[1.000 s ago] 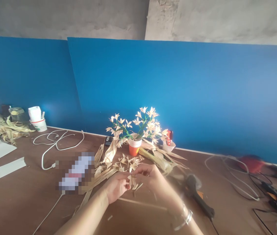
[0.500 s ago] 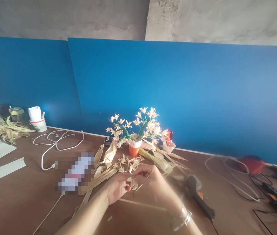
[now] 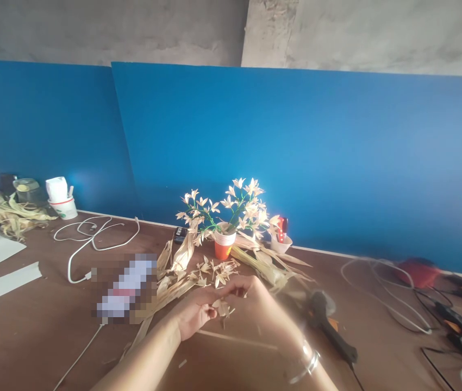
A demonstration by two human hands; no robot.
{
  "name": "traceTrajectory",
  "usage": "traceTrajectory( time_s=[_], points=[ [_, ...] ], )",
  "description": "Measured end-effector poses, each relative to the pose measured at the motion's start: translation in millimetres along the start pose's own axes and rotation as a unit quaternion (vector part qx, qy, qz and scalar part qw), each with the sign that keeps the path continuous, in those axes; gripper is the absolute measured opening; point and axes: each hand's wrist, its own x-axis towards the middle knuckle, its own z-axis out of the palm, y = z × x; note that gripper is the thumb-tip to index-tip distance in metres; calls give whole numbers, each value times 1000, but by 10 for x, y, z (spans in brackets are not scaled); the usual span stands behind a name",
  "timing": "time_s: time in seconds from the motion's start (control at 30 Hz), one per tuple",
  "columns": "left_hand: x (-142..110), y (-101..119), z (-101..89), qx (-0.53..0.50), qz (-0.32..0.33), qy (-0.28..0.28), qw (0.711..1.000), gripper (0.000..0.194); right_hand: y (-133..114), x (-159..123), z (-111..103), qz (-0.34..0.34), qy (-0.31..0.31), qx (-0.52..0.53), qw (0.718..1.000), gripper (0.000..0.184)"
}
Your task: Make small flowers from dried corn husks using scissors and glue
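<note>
My left hand (image 3: 198, 312) pinches a small pale corn husk flower (image 3: 223, 308) between thumb and fingers. Close beside it, my right hand (image 3: 247, 298), with a silver bracelet at the wrist, has its fingers bent together; what they hold, if anything, is mostly hidden. Just beyond the hands lie several loose husk flowers (image 3: 220, 270) on the brown table. Behind these stands an orange-and-white paper cup (image 3: 223, 248) bearing green stems with many husk flowers (image 3: 251, 209).
Dry corn husks (image 3: 184, 285) spread around the cup. A black glue gun (image 3: 329, 326) lies right of my right hand, more tools (image 3: 459, 320) and cables farther right. Left are a blurred-out object (image 3: 127, 288), a white cable (image 3: 104, 247) and a husk pile (image 3: 6, 214). A blue partition (image 3: 296, 152) rises behind.
The right hand's fingers have shifted slightly and curled beside the flower. My left hand stays almost in place, still pinching the flower.
</note>
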Motion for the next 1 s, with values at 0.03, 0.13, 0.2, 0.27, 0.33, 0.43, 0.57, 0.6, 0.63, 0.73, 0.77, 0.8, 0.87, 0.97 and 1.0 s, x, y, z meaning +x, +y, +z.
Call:
traceTrajectory(
  time_s=[0.03, 0.13, 0.2, 0.27, 0.33, 0.43, 0.57, 0.6, 0.63, 0.73, 0.77, 0.8, 0.87, 0.97, 1.0],
  points=[
    [-2, 0, 0, 0, 3, -1, 1000, 22, -4, -1, 1, 0, -2, 2, 1000, 16],
    [-14, 2, 7, -1, 6, -6, 1000, 24, 3, 3, 7, -4, -2, 36, 999, 15],
    [-21, 4, 13, 0, 5, -13, 1000, 25, 40, 17, 19, 4, -5, 71, 997, 13],
    [-23, 3, 14, 0, 5, -18, 1000, 25, 102, 41, 39, 16, -7, 104, 994, 9],
    [-21, -4, 7, -1, 7, -19, 1000, 25, 169, 70, 60, 18, -6, 134, 991, 6],
    [-11, -21, -12, -4, 8, -25, 1000, 23, 219, 96, 81, 11, 2, 148, 989, 7],
    [-9, -39, -11, -19, 6, -21, 1000, 23, 166, 80, 91, 23, 4, 130, 991, 8],
    [-12, -40, -3, -22, 5, -20, 1000, 23, 147, 73, 95, 27, 2, 128, 991, 8],
    [-16, -41, 7, -24, 4, -21, 999, 23, 132, 68, 99, 30, 1, 127, 991, 8],
    [-25, -36, 27, -41, -3, -13, 999, 21, 117, 64, 113, 33, 4, 128, 991, 10],
    [-25, -33, 27, -51, -7, -6, 999, 21, 118, 64, 115, 29, 7, 134, 991, 12],
    [-22, -27, 22, -63, -12, 3, 998, 21, 119, 62, 114, 20, 16, 143, 989, 16],
    [-13, -12, 2, -92, -20, 13, 995, 21, 112, 51, 102, -10, 39, 155, 987, 24],
    [6, 13, -34, -119, -23, 7, 993, 18, 63, 17, 68, -34, 41, 144, 988, 18],
    [11, 17, -42, -121, -21, 7, 992, 16, 40, 4, 57, -35, 35, 131, 990, 15]
  ],
)
